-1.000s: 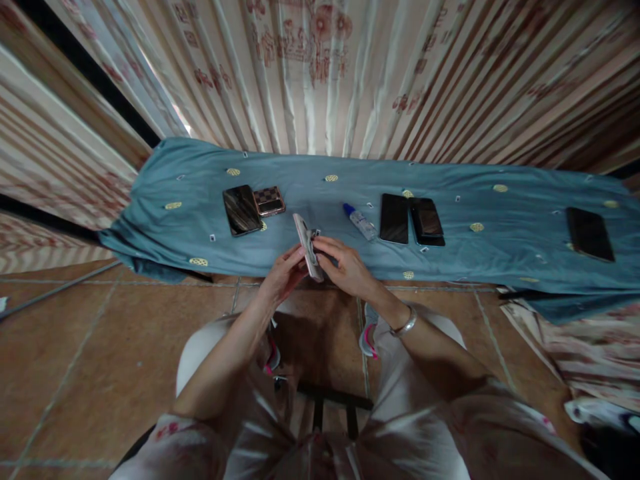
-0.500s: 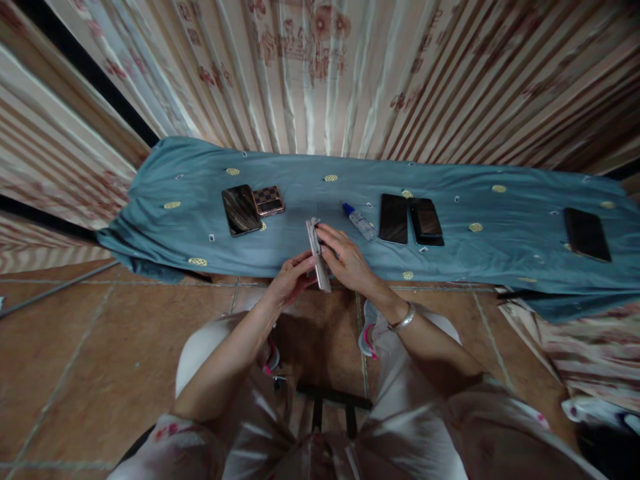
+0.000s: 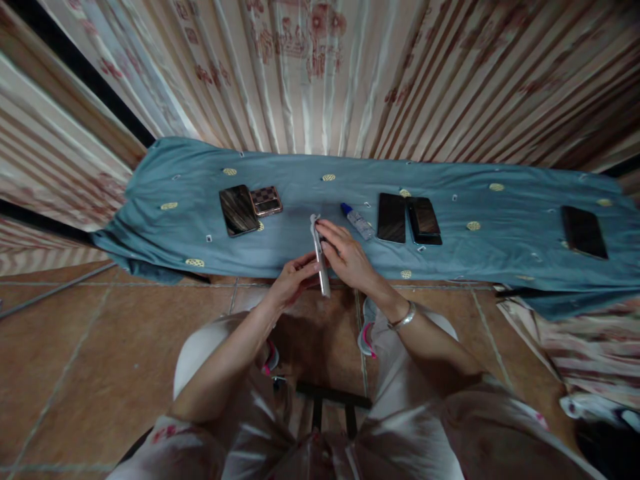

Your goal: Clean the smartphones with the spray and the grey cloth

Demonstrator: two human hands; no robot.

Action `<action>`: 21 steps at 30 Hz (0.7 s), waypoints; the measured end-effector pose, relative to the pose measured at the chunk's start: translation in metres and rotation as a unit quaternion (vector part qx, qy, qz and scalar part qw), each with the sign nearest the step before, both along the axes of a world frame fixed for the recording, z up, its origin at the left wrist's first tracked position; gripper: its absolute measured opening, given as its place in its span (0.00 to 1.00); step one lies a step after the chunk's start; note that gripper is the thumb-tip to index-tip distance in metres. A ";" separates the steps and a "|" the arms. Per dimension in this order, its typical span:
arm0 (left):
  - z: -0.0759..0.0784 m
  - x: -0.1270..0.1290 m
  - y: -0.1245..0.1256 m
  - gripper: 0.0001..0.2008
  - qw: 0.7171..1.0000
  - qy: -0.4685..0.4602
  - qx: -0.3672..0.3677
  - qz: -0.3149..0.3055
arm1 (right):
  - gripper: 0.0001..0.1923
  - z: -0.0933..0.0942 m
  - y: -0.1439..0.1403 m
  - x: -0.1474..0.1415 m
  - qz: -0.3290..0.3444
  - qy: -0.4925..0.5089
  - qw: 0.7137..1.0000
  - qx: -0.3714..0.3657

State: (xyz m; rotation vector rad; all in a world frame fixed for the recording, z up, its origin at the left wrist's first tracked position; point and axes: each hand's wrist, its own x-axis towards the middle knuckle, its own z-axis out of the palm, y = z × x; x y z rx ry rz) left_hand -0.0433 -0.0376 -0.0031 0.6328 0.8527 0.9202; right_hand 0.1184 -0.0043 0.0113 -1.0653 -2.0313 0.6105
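While both hands meet above the near edge of the tabletop [image 3: 165, 230], they hold a thin pale phone [image 3: 320, 257] edge-on to the camera, tilted nearly upright. Left hand [image 3: 293, 283] grips its lower end, fingers curled round it; right hand [image 3: 347, 257] lies against its right face, fingers [image 3: 333, 233] closed on the upper part. A bracelet [image 3: 403, 318] sits on the right wrist.

Blue cloth [image 3: 525, 227] with yellow round marks covers the tabletop. Left of the hands — a dark phone [image 3: 239, 210] lying flat, touching a small checkered case [image 3: 267, 200] on its right. Just right of the hands lies a small clear bottle [image 3: 359, 221] with a blue cap, on its side; contents cannot be told, label too small to read. Next to it, two dark phones side by side: one [image 3: 391, 218] flat, the other [image 3: 424, 221] touching it on the right. Well apart at far right lies another dark phone [image 3: 583, 231].

No brand or writing can be read on any phone. Striped curtains [image 3: 320, 73] with a red print hang behind; the print is not legible. Tiled floor [image 3: 75, 360] below, person's knees and shoes in view.
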 end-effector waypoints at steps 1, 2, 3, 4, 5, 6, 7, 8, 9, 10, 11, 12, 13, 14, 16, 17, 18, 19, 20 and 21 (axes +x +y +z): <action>0.001 0.000 0.000 0.26 1.000 0.001 0.000 -0.003 | 0.22 -0.001 0.002 0.001 -0.002 0.001 1.000 0.000; 0.001 0.000 -0.001 0.26 1.000 0.002 0.000 -0.004 | 0.22 -0.003 0.003 0.002 -0.004 0.003 1.000 -0.001; 0.002 0.000 -0.001 0.25 1.000 0.004 0.000 -0.003 | 0.22 -0.004 0.005 0.003 -0.007 0.007 1.000 -0.003; 0.002 0.000 -0.001 0.25 1.000 0.006 -0.001 -0.003 | 0.22 -0.006 0.006 0.003 -0.010 0.012 1.000 -0.006; 0.001 0.000 -0.002 0.25 1.000 0.010 -0.001 -0.003 | 0.22 -0.007 0.008 0.004 -0.013 0.017 1.000 -0.011; 0.001 -0.001 -0.002 0.25 1.000 0.013 -0.001 -0.004 | 0.22 -0.009 0.010 0.005 -0.016 0.023 0.999 -0.018; 0.001 -0.001 -0.002 0.25 1.000 0.014 -0.001 -0.006 | 0.22 -0.010 0.011 0.005 -0.019 0.029 0.999 -0.025; 0.000 -0.001 -0.002 0.25 1.000 0.014 0.001 -0.008 | 0.22 -0.012 0.013 0.005 -0.021 0.035 0.999 -0.034; 0.000 -0.002 -0.002 0.26 1.000 0.013 0.003 -0.010 | 0.21 -0.014 0.014 0.006 -0.024 0.041 0.998 -0.044; 0.000 -0.002 -0.002 0.26 1.000 0.011 0.004 -0.012 | 0.21 -0.016 0.016 0.006 -0.027 0.048 0.997 -0.056; 0.000 -0.003 -0.002 0.26 1.000 0.009 0.006 -0.012 | 0.21 -0.018 0.017 0.006 -0.032 0.055 0.996 -0.069; 0.000 -0.003 -0.002 0.26 1.000 0.008 0.007 -0.012 | 0.21 -0.020 0.018 0.006 -0.036 0.063 0.994 -0.083; 0.000 -0.004 -0.002 0.26 1.000 0.007 0.007 -0.011 | 0.21 -0.022 0.019 0.005 -0.040 0.072 0.992 -0.100; 0.000 -0.004 -0.001 0.26 1.000 0.005 0.008 -0.009 | 0.20 -0.024 0.021 0.005 -0.044 0.082 0.988 -0.119; 0.000 -0.004 -0.001 0.25 1.000 0.001 0.009 -0.005 | 0.20 -0.028 0.023 0.003 -0.047 0.104 0.981 -0.158; 0.001 -0.004 -0.001 0.25 1.000 -0.002 0.010 -0.003 | 0.20 -0.030 0.024 0.002 -0.048 0.117 0.976 -0.175; 0.001 -0.004 -0.001 0.26 1.000 -0.005 0.010 0.001 | 0.20 -0.031 0.025 0.001 -0.047 0.132 0.972 -0.189; 0.001 -0.004 -0.001 0.25 1.000 -0.007 0.009 0.005 | 0.20 -0.031 0.026 0.000 -0.046 0.149 0.967 -0.200; 0.001 -0.004 -0.001 0.25 1.000 -0.007 0.008 0.010 | 0.19 -0.031 0.026 -0.001 -0.044 0.168 0.962 -0.211; 0.001 -0.004 -0.001 0.25 1.000 -0.007 0.006 0.015 | 0.19 -0.031 0.026 -0.003 -0.042 0.188 0.956 -0.221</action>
